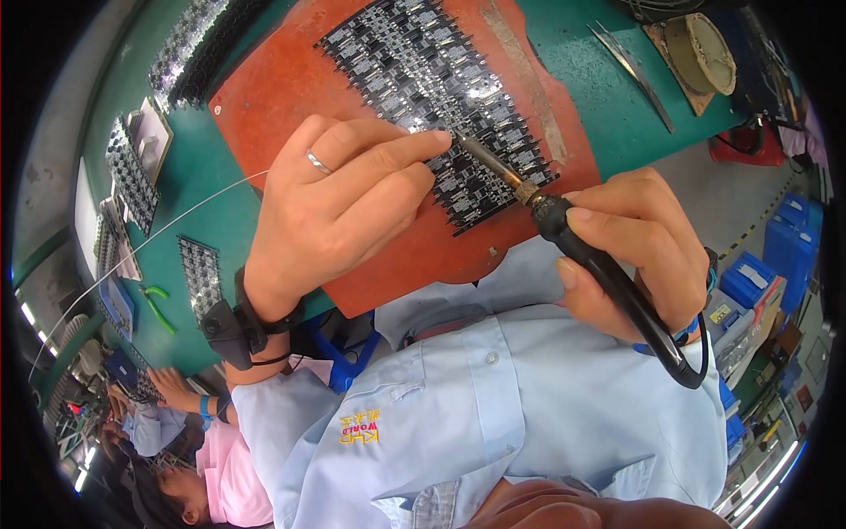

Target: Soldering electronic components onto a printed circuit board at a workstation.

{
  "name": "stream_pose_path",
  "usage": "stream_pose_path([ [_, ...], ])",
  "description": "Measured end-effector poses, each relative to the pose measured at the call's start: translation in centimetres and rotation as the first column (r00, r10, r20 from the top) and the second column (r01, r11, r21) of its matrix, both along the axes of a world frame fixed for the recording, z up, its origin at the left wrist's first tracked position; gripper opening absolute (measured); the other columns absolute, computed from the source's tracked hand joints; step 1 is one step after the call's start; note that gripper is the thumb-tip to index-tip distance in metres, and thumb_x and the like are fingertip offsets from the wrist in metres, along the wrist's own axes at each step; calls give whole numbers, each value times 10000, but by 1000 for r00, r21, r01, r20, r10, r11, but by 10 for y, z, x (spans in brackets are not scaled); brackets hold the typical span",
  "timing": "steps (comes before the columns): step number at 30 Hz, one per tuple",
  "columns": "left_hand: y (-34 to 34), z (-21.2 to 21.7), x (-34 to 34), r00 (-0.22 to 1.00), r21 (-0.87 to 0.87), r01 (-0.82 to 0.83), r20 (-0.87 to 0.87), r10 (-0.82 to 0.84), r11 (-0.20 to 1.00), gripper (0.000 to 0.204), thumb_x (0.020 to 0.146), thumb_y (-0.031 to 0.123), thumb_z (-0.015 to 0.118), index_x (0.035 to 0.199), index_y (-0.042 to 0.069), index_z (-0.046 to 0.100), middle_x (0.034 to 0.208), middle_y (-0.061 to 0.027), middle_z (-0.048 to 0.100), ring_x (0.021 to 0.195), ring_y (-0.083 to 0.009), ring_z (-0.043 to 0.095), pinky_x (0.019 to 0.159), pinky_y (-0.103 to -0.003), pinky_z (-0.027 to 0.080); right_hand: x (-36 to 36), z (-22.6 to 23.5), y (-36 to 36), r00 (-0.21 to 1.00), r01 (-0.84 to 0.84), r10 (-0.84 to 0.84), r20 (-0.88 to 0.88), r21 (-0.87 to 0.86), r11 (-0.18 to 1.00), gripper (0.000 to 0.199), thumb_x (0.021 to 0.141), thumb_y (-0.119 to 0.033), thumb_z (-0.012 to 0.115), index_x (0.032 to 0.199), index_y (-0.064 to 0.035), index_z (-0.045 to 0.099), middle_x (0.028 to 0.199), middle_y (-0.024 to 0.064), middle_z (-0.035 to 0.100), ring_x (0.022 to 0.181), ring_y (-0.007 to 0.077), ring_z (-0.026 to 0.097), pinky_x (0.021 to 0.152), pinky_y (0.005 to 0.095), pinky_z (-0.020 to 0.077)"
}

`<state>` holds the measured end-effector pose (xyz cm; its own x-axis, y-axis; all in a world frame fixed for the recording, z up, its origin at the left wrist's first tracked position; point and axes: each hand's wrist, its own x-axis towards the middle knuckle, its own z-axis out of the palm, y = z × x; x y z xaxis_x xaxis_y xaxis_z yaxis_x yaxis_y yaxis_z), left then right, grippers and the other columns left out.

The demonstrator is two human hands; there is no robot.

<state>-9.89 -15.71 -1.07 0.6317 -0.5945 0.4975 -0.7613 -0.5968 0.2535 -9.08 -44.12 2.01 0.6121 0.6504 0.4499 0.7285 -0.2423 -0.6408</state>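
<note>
Saw right hand (630, 251) closed round black-handled soldering iron (564, 225), long axis pointing up-left, tip beside left hand (344, 198) fingertips feeding thin solder wire (176, 216) onto black circuit-board panel (432, 75).

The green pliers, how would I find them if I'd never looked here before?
Start at the big red mat on the green table, then go left past the left hand. The green pliers lie beside a small dark board panel. Only they have bright green handles.

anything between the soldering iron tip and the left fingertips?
Nothing visible in the head view: the soldering iron tip meets the left hand index fingertip right on the circuit board panel. Right hand grips the handle.
</note>
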Motion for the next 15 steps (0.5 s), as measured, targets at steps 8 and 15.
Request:
stream_pose_path([
  [8, -1, 5, -3, 997, 36, -17, -76, 20, 999, 242, 636, -6, 743, 863, 22, 662, 1122, -81, 747, 934, -270, 666, 790, -348, 531, 3, -2, -5, 999, -9, 11, -32, 39, 999, 336, 798, -82, 767, 1067, 67, 631, 941, 252, 689, 757, 283, 657, 627, 357, 501],
  [15, 0, 5, -4, 997, 27, -21, -74, 23, 999, 230, 649, -2, 736, 867, 21, 667, 1122, -84, 747, 935, -271, 659, 801, -352, 532, 0, -1, 0, 998, 35, -32, -53, 70, 997, 387, 666, -2, 779, 1028, 58, 655, 916, 210, 687, 741, 296, 654, 629, 358, 515],
])
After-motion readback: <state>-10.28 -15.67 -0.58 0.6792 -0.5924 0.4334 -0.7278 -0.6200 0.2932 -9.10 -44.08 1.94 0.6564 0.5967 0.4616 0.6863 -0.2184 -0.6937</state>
